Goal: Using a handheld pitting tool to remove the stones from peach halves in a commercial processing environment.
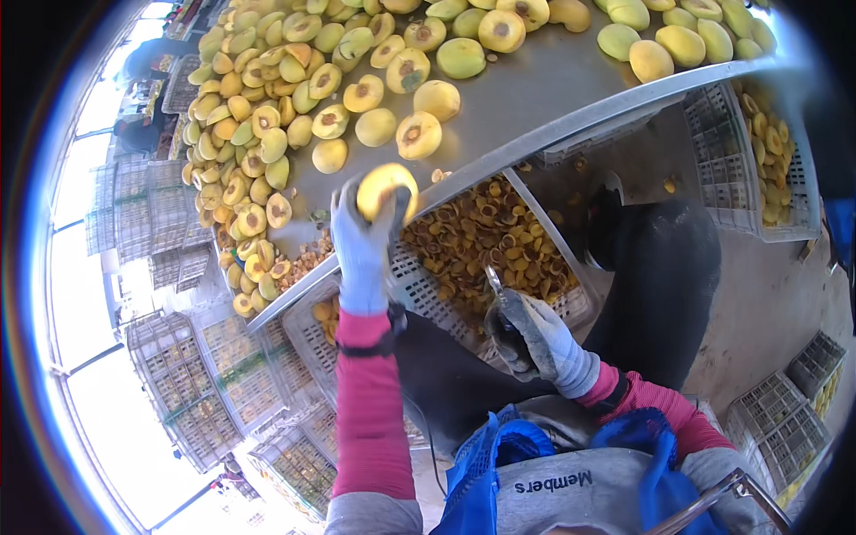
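My left hand (364, 244), in a pale, soiled work glove, grips a yellow stone-fruit half (386, 190), which looks like a peach. It is held over the near edge of the metal table (535, 87). Lower and to the right, my right hand (545, 341), gloved too, is closed around a small metal hand tool (493, 279). Only the tool's shiny tip shows past the glove, so its exact kind is hidden. Under that hand stands a plastic crate (418, 271) of brownish fruit scraps (495, 231). Halved fruits (419, 135), some with brown pit hollows, lie on the tabletop beyond my left hand.
The table has a raised metal rim (582, 110). Whole-looking greenish fruits (681, 45) sit at the far right, and small brown bits (311, 257) along the left edge. A crate of fruit (769, 160) stands at right; stacked crates (180, 381) fill the left. My knees flank the scrap crate.
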Motion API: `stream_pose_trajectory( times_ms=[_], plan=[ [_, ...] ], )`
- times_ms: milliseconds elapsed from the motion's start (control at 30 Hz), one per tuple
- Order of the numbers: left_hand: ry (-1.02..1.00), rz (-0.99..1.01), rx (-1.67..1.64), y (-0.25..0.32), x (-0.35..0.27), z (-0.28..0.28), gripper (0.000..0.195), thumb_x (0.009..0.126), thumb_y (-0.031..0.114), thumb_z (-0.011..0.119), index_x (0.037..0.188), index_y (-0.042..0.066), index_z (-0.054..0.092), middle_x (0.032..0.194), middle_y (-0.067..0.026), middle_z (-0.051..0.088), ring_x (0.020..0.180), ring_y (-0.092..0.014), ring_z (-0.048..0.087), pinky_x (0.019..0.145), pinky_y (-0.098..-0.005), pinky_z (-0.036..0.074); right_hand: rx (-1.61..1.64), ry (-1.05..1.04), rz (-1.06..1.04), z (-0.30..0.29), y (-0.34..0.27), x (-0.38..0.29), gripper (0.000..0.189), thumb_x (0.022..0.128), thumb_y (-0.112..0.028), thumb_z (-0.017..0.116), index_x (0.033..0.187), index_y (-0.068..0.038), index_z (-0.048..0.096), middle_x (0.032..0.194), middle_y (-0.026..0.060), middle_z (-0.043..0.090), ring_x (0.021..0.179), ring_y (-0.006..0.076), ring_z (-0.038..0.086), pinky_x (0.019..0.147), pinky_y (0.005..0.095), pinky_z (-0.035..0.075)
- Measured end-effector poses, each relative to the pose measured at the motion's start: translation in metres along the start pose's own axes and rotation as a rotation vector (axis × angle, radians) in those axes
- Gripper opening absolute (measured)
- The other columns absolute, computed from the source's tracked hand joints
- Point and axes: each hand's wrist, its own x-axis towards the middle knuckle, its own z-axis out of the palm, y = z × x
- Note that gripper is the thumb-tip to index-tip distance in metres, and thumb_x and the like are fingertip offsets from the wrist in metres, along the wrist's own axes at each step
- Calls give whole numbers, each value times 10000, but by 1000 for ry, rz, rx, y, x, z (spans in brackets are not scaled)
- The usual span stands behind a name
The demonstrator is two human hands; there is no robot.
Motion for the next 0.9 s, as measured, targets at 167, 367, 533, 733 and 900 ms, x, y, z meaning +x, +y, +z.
stream_pose_trajectory(
  times_ms=[167,367,533,733,900],
  plan=[
    [-255,-70,-314,41,-95,1,305,960,244,504,1132,-5,539,1050,-78,573,920,-140,557,831,-264,454,-227,-56,-163,14,-2,-4,228,959,-221,499,1008,-1,537,617,42,550,426,100,482,372,227,374],
    [23,-278,-554,66,-138,11,384,983,347,433,1090,5,572,1044,-78,582,973,-149,526,888,-291,414,-799,-20,-487,9,23,-8,315,936,-111,483,1183,83,465,922,131,630,803,151,628,692,273,500],
    [81,-219,-446,70,-150,9,357,973,320,466,1087,-2,570,1048,-79,588,953,-148,536,871,-287,425,-740,-34,-553,15,35,-17,304,922,-125,497,1154,70,473,891,170,629,800,228,632,684,317,489],
    [188,-340,-713,69,-169,9,342,976,291,465,1102,-14,551,1056,-95,586,947,-153,548,855,-292,444,-708,-40,-510,20,42,-28,281,904,-113,510,1121,64,488,830,194,625,765,254,639,673,339,483],
    [256,-267,-745,81,-175,8,323,978,257,458,1123,-23,528,1068,-106,579,954,-154,549,852,-287,447,-744,13,-595,23,46,-36,281,909,-110,506,1128,65,485,792,190,610,708,230,617,659,325,480]
  ],
)
